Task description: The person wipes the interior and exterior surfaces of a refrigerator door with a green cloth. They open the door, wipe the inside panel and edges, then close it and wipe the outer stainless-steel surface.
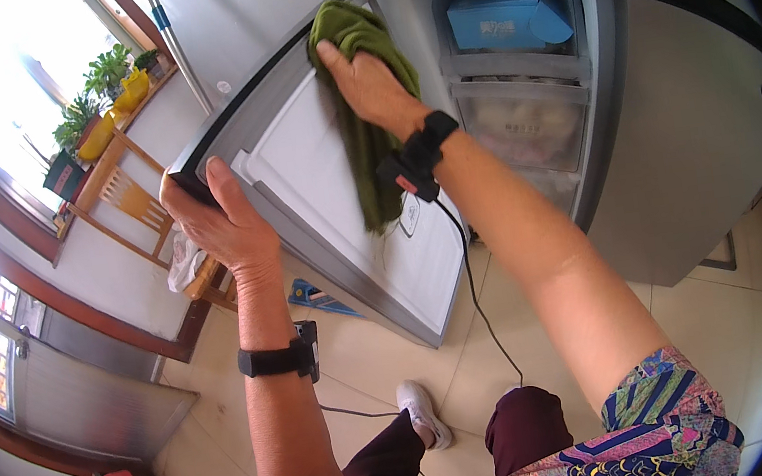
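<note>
A freezer door [309, 132] stands swung out, its white inner panel towards me. My left hand [223, 219] grips the door's top outer corner, thumb on the inner side. Under my right hand [368, 84] is a green cloth [372, 167], pressed against the top of the door near the hinge side; its long end hangs down over the panel. Beside the door, the freezer compartment is exposed. A blue box [504, 23] sits in its top section. Below it, a frosted clear drawer [521, 122] holds pale contents that I cannot make out.
At the left, a wooden chair [122, 192] with a white plastic bag [185, 260] stands below a windowsill of potted plants [106, 72]. A metal pole [175, 48] leans behind the door. A blue item [320, 296] lies on the tiled floor. Cables run from both wrist straps.
</note>
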A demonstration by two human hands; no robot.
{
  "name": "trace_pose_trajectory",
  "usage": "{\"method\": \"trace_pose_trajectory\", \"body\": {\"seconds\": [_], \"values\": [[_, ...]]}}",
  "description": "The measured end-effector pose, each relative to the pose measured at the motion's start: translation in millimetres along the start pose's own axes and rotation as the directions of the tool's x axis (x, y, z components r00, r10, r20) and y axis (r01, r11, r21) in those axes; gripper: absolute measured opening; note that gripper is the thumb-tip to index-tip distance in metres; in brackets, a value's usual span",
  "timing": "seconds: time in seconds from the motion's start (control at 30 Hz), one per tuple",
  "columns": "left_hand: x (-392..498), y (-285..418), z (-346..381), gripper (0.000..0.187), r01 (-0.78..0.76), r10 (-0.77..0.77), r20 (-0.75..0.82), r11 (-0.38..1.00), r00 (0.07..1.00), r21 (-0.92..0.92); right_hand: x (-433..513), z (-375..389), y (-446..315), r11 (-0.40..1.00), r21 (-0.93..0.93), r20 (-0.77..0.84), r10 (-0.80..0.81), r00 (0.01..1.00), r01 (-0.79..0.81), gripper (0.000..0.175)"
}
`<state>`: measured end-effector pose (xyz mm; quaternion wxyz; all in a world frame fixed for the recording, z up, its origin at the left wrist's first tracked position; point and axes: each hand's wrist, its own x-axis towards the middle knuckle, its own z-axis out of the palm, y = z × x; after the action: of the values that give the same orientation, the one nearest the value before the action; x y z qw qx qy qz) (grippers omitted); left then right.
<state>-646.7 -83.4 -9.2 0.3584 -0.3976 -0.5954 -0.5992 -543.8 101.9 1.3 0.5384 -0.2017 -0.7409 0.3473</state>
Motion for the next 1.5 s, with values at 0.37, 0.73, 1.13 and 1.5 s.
{"method": "trace_pose_trajectory", "body": {"seconds": [0.37,0.73,1.13,1.5], "values": [[7,-6,-10,0.049,-0.214,0.212,-0.042,0.976,0.976,-0.036,18,-27,50,0.994,0.064,-0.134,-0.082,0.988,0.091,0.057],[37,-15,-4,0.065,-0.103,0.094,-0.06,0.979,0.994,-0.175,-55,-15,149,0.846,-0.515,-0.026,-0.178,0.984,0.139,0.058],[54,-14,3,0.068,0.007,-0.011,-0.024,0.987,1.0,-0.16,-204,43,231,0.589,0.335,-0.058,0.792,0.608,-0.735,0.075],[53,-49,17,0.059,-0.135,0.134,0.01,0.985,0.991,0.112,-296,109,133,0.221,0.533,0.286,0.861,0.42,-0.817,0.033]]}}
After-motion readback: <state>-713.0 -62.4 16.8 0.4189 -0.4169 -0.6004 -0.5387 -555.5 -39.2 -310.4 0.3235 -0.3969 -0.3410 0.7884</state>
